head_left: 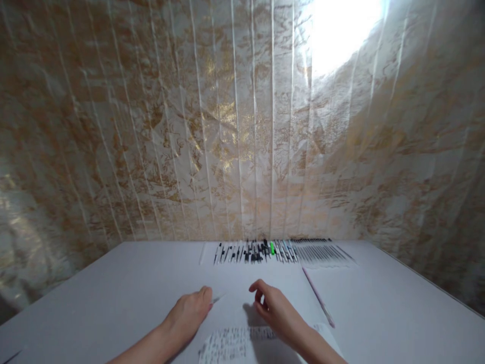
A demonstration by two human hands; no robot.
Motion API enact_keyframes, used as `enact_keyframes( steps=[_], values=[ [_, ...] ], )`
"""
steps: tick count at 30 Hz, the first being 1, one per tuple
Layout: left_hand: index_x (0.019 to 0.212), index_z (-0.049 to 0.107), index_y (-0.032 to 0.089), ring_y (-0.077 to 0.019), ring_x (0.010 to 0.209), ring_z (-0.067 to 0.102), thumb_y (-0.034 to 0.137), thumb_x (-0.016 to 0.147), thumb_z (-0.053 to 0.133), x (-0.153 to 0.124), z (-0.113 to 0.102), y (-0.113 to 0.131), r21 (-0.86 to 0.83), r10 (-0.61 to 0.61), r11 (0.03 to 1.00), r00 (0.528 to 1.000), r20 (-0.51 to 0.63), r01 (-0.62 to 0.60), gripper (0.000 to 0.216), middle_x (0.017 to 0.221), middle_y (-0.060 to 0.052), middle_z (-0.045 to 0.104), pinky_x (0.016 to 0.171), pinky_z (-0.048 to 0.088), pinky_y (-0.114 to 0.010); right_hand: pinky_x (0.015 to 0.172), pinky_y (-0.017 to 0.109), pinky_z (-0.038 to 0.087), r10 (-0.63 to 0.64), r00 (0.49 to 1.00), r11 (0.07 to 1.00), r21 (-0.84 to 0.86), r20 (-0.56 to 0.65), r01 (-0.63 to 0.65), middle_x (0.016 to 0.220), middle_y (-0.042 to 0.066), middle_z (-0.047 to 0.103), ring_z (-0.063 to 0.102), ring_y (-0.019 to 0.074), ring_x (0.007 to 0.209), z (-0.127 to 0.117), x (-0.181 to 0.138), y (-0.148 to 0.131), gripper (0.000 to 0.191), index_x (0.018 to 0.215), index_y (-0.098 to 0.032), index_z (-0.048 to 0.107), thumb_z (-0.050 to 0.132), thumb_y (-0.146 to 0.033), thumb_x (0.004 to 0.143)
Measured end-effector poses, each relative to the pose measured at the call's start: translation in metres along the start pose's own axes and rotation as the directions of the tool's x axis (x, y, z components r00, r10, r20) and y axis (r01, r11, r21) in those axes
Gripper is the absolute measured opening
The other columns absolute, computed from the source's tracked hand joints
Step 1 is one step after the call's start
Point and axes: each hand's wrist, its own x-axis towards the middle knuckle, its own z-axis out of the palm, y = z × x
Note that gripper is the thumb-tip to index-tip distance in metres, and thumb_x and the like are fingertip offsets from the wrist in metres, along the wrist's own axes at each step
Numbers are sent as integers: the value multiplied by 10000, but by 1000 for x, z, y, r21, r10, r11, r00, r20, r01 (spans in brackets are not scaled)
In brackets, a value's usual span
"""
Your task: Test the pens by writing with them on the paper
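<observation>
My left hand (189,307) is closed, low over the white table, with its fingers pressed round a thin, pale, pen-like stick (216,300). Only the slender end of that stick shows, pointing right; the rest is hidden in the hand. To the right, my right hand (273,304) hovers with bent fingers and a gap between thumb and forefinger, holding nothing that I can see. Its shadow falls on the table and on a handwritten sheet of paper (227,344) beneath it. The right forearm covers part of this sheet.
Along the far side lies a row of pens (253,252), with a bright green piece (272,247) among them. Beside it are many thin dark sticks (322,254) laid parallel. A long lilac stick (318,297) lies at right. Behind the table (125,283) hangs a shiny, gold-patterned curtain (227,126).
</observation>
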Motion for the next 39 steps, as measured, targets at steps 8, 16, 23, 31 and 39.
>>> enact_keyframes(
  steps=[8, 16, 23, 31, 39],
  values=[
    [911, 471, 195, -212, 786, 674, 199, 954, 421, 29, 1, 23, -139, 279, 948, 958, -74, -286, 66, 874, -54, 646, 691, 535, -305, 660, 228, 413, 27, 995, 999, 44, -94, -23, 779, 17, 650, 584, 158, 721, 15, 10, 10, 151, 821, -169, 658, 568, -79, 739],
    [901, 413, 234, -169, 759, 659, 249, 975, 353, 52, 3, 24, -390, 301, 844, 927, -225, -368, 96, 849, 1, 637, 670, 458, -247, 448, 206, 324, 276, 870, 819, 573, -408, 9, 563, -71, 396, 363, 101, 484, 4, 14, 42, 327, 707, -208, 470, 483, -479, 889],
    [867, 402, 243, -170, 710, 628, 279, 957, 361, 54, 7, 12, -461, 260, 833, 952, -163, -307, 106, 806, 14, 615, 643, 417, -245, 360, 163, 324, 481, 727, 672, 738, -490, 53, 599, -74, 439, 341, 72, 434, -2, 22, 60, 387, 747, -219, 476, 551, -589, 834],
    [858, 435, 234, -169, 698, 595, 320, 978, 354, 51, 7, 15, -442, 267, 840, 949, -166, -314, 168, 793, 10, 597, 640, 409, -255, 366, 168, 311, 434, 752, 717, 696, -495, 44, 560, -82, 418, 343, 71, 417, 1, 18, 56, 349, 747, -216, 485, 537, -539, 867],
    [897, 525, 210, -191, 786, 583, 427, 1004, 240, 46, 6, 27, -425, 338, 785, 886, -317, -451, 374, 857, -36, 608, 721, 443, -287, 505, 211, 353, 166, 931, 824, 564, -324, 49, 609, -30, 539, 443, 101, 522, 11, 10, 33, 310, 693, -183, 579, 557, -432, 876]
  ],
)
